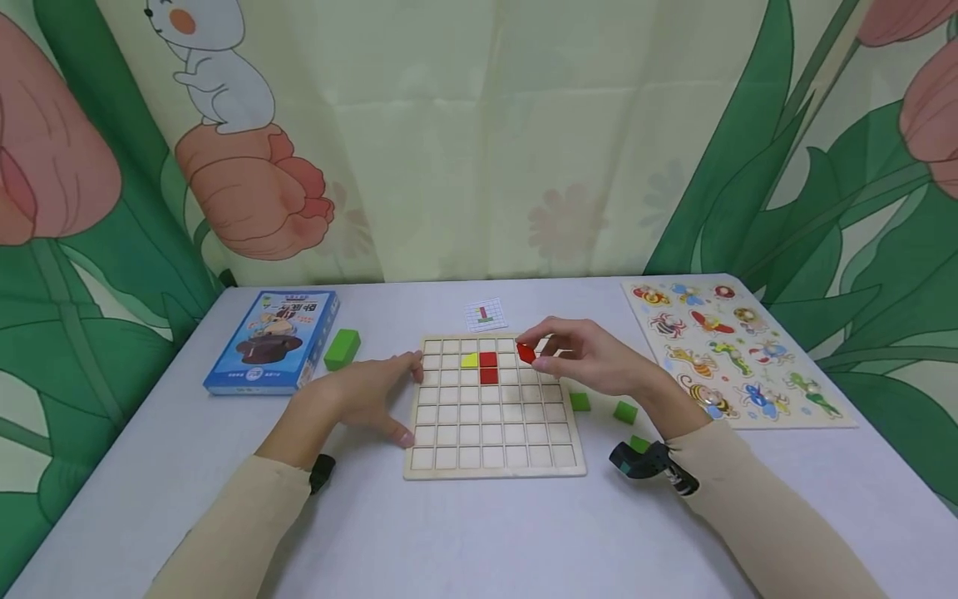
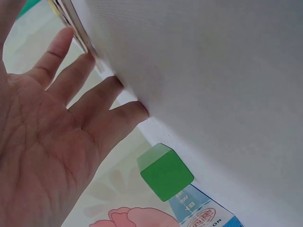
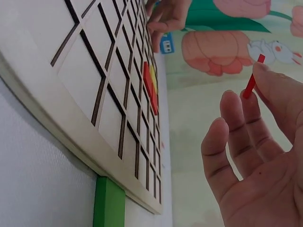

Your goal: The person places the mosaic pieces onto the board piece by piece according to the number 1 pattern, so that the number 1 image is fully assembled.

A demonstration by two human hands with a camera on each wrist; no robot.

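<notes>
A wooden grid board (image 1: 471, 457) lies on the white table. My left hand (image 1: 362, 389) rests at its left edge, fingers spread, thumb near the lower corner. Above the board's upper right part, my right hand (image 1: 595, 358) pinches a small red tile (image 1: 526, 353) between thumb and finger; the right wrist view shows this tile (image 3: 253, 78) edge-on, clear of the board. Two red square tiles (image 1: 489, 376) sit in the grid, one above the other. Left of the upper one is a yellow tile (image 1: 469, 360) with a slanted side. Behind the board lies a small pattern card (image 1: 485, 314).
A green block (image 1: 343, 349) stands beside a blue box (image 1: 271, 341) on the left. Several small green blocks (image 1: 625, 412) lie right of the board, near my right wrist. Farther right is a flat board with insect pictures (image 1: 741, 358). A printed curtain (image 1: 479, 150) hangs behind the table.
</notes>
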